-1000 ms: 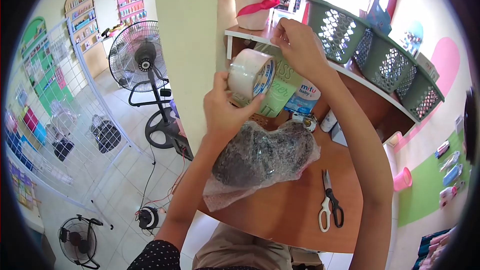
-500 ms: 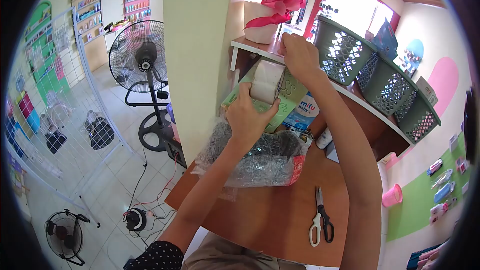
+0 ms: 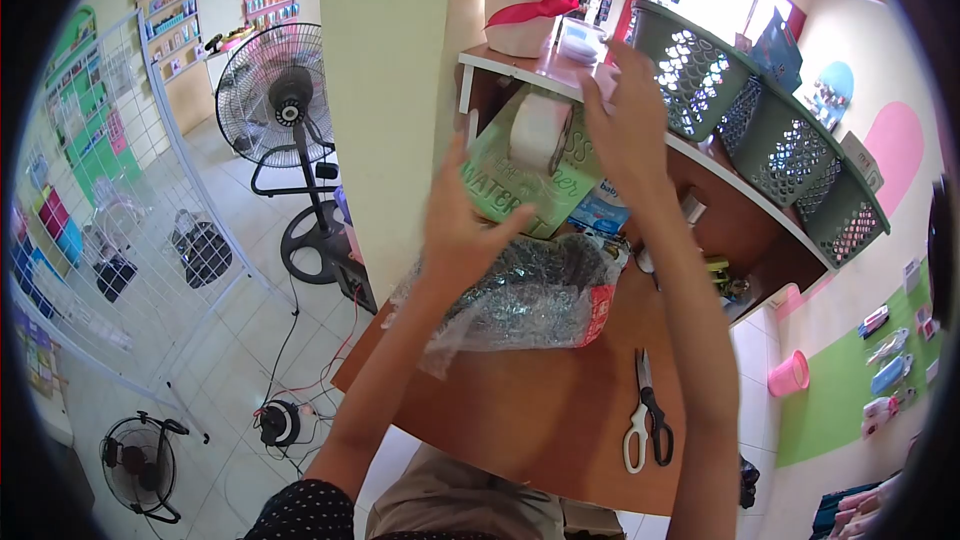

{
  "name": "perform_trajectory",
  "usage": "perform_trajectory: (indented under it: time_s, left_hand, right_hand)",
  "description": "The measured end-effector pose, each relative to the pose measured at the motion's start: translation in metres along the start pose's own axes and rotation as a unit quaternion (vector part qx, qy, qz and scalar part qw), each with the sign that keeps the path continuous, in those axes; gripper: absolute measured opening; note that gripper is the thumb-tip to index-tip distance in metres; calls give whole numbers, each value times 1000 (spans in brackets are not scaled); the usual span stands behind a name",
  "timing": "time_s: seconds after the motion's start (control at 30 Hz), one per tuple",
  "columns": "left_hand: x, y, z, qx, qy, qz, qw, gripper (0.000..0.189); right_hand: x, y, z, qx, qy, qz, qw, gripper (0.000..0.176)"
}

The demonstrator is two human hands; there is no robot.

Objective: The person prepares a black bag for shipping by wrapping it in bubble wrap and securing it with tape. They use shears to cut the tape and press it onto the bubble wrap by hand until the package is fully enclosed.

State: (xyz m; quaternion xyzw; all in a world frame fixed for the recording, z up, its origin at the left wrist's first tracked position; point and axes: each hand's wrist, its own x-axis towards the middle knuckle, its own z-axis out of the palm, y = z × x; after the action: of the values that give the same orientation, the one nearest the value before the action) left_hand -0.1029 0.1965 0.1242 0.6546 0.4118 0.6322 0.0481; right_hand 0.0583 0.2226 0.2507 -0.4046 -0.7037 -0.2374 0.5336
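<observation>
My left hand (image 3: 462, 225) is open, fingers apart, above the bubble-wrapped package (image 3: 530, 295) and beside the green printed box (image 3: 525, 185). White rolls (image 3: 540, 130) rest against that green box, under the shelf edge. Near the shelf's front edge, my right hand (image 3: 628, 110) is raised with its fingers apart and nothing visible in it. Round clear-and-white items (image 3: 581, 41) sit on the shelf beyond it. A blue packet (image 3: 602, 210) is partly hidden behind my right forearm. Scissors (image 3: 645, 415) lie closed on the brown table (image 3: 520, 420).
Green perforated baskets (image 3: 690, 70) line the shelf at the right. A white pot with a pink wrap (image 3: 520, 20) stands at the shelf's left end. A standing fan (image 3: 290, 110), wire racks and floor cables are at the left; a pink bin (image 3: 788, 374) is at the right.
My left hand has come off the white rolls and moved down-left. My right hand has opened and shifted slightly right, uncovering the round items. The view has shifted a little.
</observation>
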Motion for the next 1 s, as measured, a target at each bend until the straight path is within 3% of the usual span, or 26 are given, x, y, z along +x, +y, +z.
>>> perform_trajectory:
  time_s: [0.03,0.1,0.13,0.2,0.23,0.3,0.4,0.43,0.47,0.57,0.6,0.67,0.7,0.8,0.83,0.9,0.97,1.0]
  left_hand:
    - [-11,-22,-11,20,6,7,1000,91]
    - [-32,-65,-37,33,-78,-140,987,87]
    - [-38,-77,-43,35,-80,-143,986,87]
    - [-52,-90,-53,-46,-269,-313,910,85]
    - [-47,-69,-59,-180,-292,-368,864,92]
    - [-51,-54,-65,-190,-288,-331,878,96]
    - [-71,-28,-78,-223,-256,-245,908,109]
    - [-79,-19,-83,-244,-229,-190,923,117]
    - [-89,-13,-91,-246,-236,-194,920,117]
    - [-107,9,-117,-44,-265,-33,963,132]
    - [-107,19,-118,-44,-274,-39,960,132]
    - [-106,41,-113,-228,-155,-77,958,132]
    - [-102,50,-111,-245,-141,-68,957,121]
    - [-106,46,-113,-194,-198,-94,956,105]
    - [-108,47,-112,-194,-203,-93,955,105]
    - [-112,50,-108,-235,-151,-113,954,91]
    - [-113,50,-107,-232,-152,-108,955,89]
    - [-114,50,-107,-228,-147,-101,957,88]
  right_hand:
    - [-23,-6,-15,28,8,28,999,36]
    - [-80,-18,-42,27,-12,87,996,40]
    - [-109,-17,-47,-2,-43,117,992,46]
    - [-161,-2,-48,-34,-160,241,956,63]
    - [-186,8,-47,-35,-162,248,955,63]
    - [-220,24,-47,210,-151,346,902,82]
    - [-213,-19,-88,311,-94,389,862,92]
    - [-226,-23,-102,221,-119,367,896,97]
    - [-238,-31,-115,216,-119,375,894,97]
    - [-271,-50,-144,153,-104,345,920,95]
    - [-278,-52,-149,151,-107,355,916,95]
    - [-290,-57,-158,122,-108,321,933,92]
    - [-290,-61,-160,122,-108,328,931,92]
    - [-270,-75,-164,70,-126,304,942,85]
    - [-262,-82,-163,20,-110,257,960,78]
    - [-249,-93,-157,-32,-92,213,972,71]
    - [-237,-103,-149,-33,-196,86,976,55]
    - [-231,-110,-141,-33,-194,89,976,55]
